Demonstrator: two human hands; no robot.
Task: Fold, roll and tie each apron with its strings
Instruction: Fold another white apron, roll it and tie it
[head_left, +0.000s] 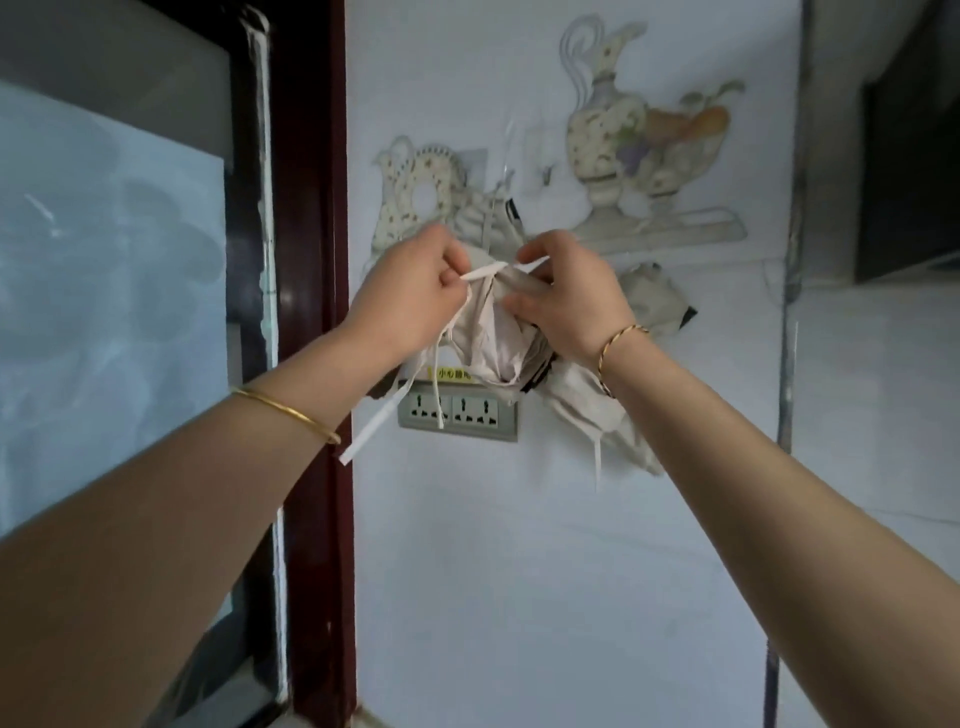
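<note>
My left hand (410, 296) pinches a flat white string (483, 271); my right hand (566, 301) grips the apron (488, 338). The apron is a crumpled beige bundle held up before the wall (519, 545), just above the socket panel (457, 411), with loose string ends dangling.

The hands (410, 301) (566, 306) hide much of the apron (488, 332) (its cloth masks the socket panel's (457, 423) top edge).

Plain gold bangle (288, 414), twisted gold bracelet (614, 344)

Beige apron (491, 332), white strings (483, 271), grey socket plate (457, 410), dark red door frame (311, 208), gold bangle (291, 413)
</note>
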